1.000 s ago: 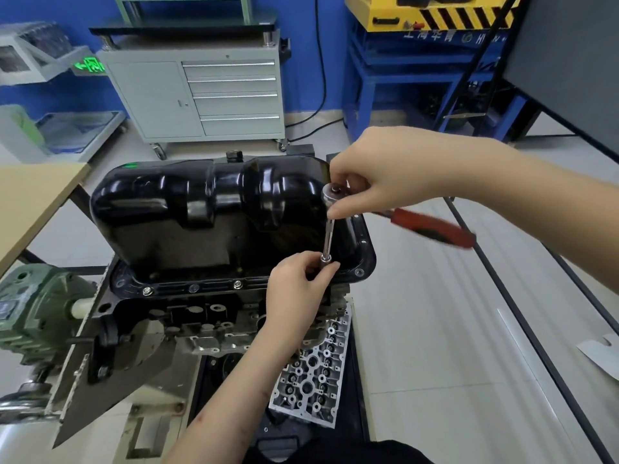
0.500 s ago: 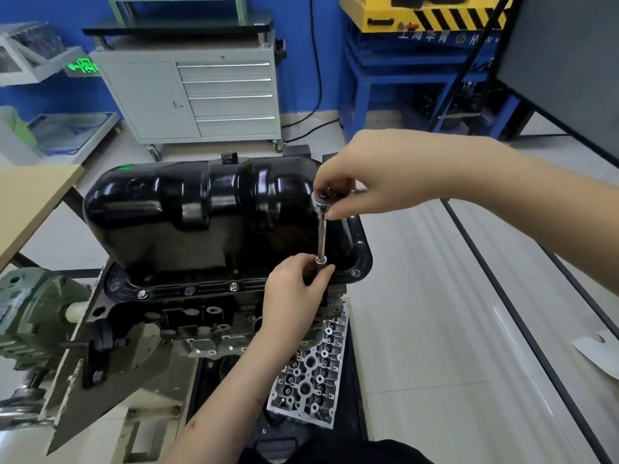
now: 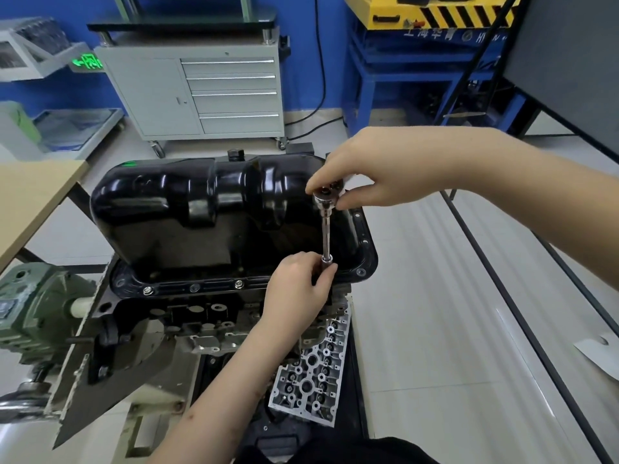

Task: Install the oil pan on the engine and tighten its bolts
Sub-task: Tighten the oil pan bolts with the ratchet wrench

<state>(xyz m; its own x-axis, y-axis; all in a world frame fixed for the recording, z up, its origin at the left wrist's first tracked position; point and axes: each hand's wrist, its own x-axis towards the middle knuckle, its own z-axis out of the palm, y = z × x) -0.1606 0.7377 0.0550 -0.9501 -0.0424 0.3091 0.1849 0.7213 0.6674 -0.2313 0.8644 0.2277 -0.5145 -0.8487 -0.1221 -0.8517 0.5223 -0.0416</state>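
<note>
**A:** What does the oil pan (image 3: 207, 209) look like, and where is it?

**B:** It is a glossy black metal pan with rounded humps along its far side and a flat rim all the way round. It sits in the middle of the view on top of the engine (image 3: 201, 316), which is clamped in a stand. Light glints off the humps. Bolts (image 3: 147, 291) show along the near edge of the rim, and another bolt head sits at the near right corner.

**A:** What are the hands doing?

**B:** The right hand (image 3: 365, 175) reaches in from the right, above the pan's right end. Its thumb and fingers pinch the round chrome head of a ratchet (image 3: 325, 199). The handle is hidden behind the hand. A slim chrome extension bar (image 3: 326, 237) runs down from that head towards the rim.

**A:** And the left hand?

**B:** The left hand (image 3: 298, 289) comes up from below. Its fingertips are closed around the lower end of the bar, where it meets the near edge of the rim. The bolt under it cannot be seen.

**A:** What else is nearby?

**B:** A silvery metal casting full of round holes (image 3: 311, 373) lies below the engine. A grey drawer cabinet (image 3: 207, 92) stands behind, against a blue wall. A green gearbox (image 3: 30, 316) sits at the left.
</note>
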